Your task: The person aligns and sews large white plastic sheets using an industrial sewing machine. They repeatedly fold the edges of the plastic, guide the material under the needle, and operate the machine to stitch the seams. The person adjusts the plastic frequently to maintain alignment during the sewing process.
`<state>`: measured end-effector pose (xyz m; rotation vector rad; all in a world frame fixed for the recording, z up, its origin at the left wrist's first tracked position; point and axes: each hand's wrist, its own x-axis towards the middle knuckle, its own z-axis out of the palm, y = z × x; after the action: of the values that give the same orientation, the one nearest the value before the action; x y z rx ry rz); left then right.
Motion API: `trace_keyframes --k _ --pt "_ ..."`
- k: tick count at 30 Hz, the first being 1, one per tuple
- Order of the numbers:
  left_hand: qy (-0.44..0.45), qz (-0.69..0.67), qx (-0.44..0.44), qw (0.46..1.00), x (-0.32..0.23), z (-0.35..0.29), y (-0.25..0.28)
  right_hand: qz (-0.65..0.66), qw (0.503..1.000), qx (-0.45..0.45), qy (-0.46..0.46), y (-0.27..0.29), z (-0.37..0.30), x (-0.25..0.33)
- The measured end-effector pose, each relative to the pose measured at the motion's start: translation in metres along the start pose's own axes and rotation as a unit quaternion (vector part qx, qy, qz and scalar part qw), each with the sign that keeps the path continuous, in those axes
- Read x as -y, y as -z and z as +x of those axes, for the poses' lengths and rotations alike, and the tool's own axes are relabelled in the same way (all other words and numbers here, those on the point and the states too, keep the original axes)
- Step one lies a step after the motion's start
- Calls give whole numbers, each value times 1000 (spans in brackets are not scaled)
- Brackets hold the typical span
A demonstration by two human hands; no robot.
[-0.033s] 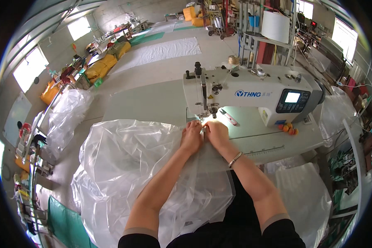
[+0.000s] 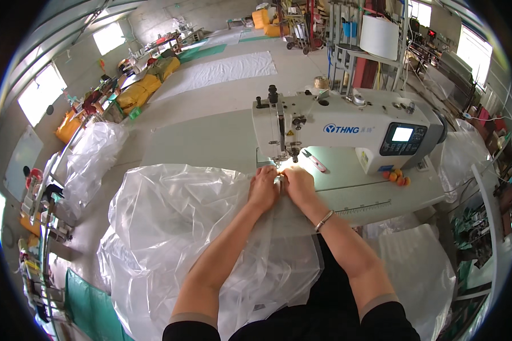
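With fingers bent nearly closed in both the left hand [image 2: 263, 188] and the right hand [image 2: 299, 184], pinching an edge of translucent plastic sheeting [image 2: 173, 207] right below the needle end of a white industrial sewing machine [image 2: 316, 116]; exact fingertip contact too small to tell; spread leftward from there in loose, shiny folds and down across the lap; around the right wrist, a bangle [image 2: 324, 220]; under the machine's arm, on the pale sewing table [image 2: 205, 139], thread snips [image 2: 316, 162]; farther right, beside the machine's base, small orange-red fruits [image 2: 396, 177].
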<state>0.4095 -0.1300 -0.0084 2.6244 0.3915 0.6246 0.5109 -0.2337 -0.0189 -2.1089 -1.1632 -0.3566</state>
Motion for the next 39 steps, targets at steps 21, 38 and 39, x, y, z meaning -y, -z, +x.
trace_keyframes --k 21,38,39 --pt "-23 -6 -52 998 0 -5 -14 13 972 116 -204 20 14 6" --pt "-35 -117 -71 990 25 3 -22 -119 971 192 84 14 11 12" --pt "1 -132 -98 986 19 0 -21 -141 962 215 96 14 13 14"
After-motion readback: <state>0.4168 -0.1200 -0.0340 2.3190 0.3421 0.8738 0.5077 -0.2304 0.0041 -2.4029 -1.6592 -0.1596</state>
